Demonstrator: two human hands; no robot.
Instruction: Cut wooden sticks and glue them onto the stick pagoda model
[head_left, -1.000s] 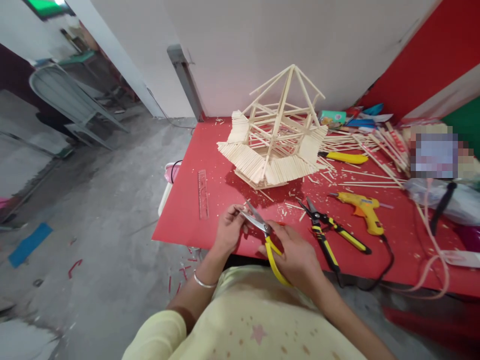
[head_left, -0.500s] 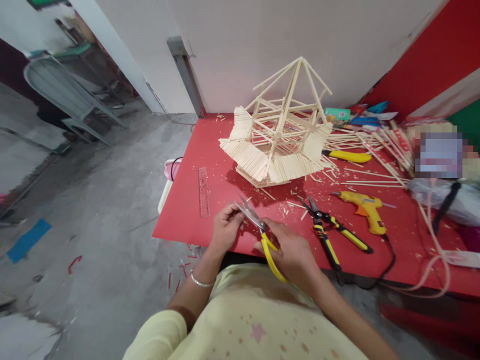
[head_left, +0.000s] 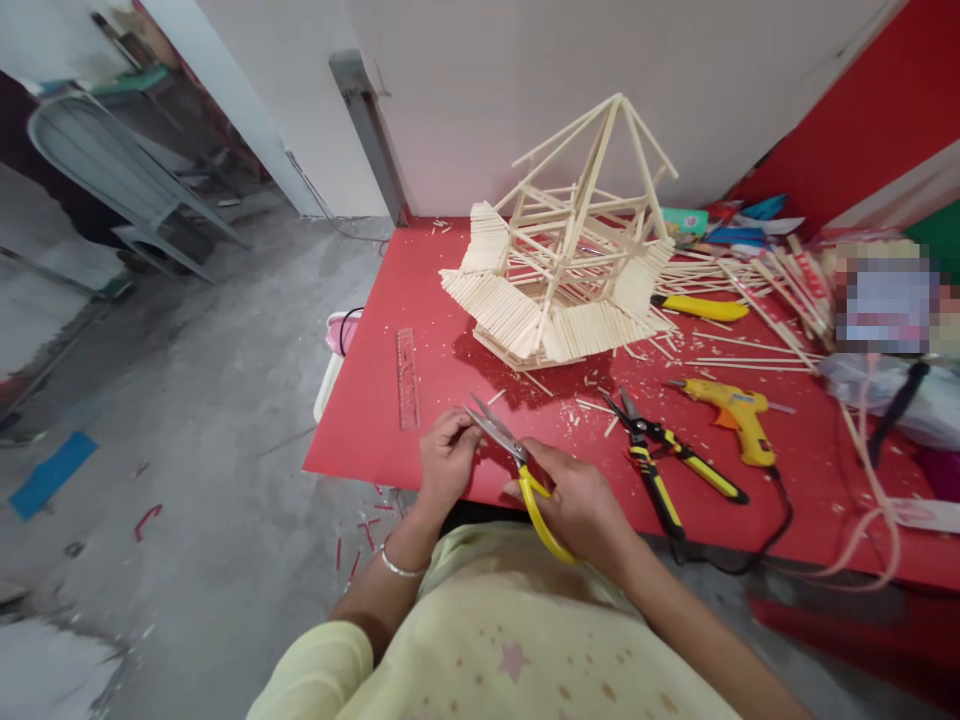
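In my right hand [head_left: 577, 495] is a pair of yellow-handled scissors [head_left: 501, 436], its blades parted and pointing up and left. My left hand [head_left: 448, 455] is closed in a pinch beside the blade tips; whatever its fingers hold is too small to make out. Both hands are over the front edge of the red table [head_left: 360, 430]. Behind them stands a model built of thin wooden sticks [head_left: 562, 270], with an open pointed frame on top and slatted panels sloping outward around it.
A clear ruler [head_left: 407, 380] lies to the left. On the right are black-and-yellow cutters [head_left: 651, 445], a yellow glue gun [head_left: 735, 412] with its cord, a yellow-handled tool [head_left: 705, 307] and loose sticks [head_left: 750, 363]. Wood scraps litter the tabletop. A chair [head_left: 112, 170] stands at far left.
The view has shifted slightly. Both hands keep nearly the same pose, with the scissor blades still parted beside the left fingertips. The stick model and tools stay in place.
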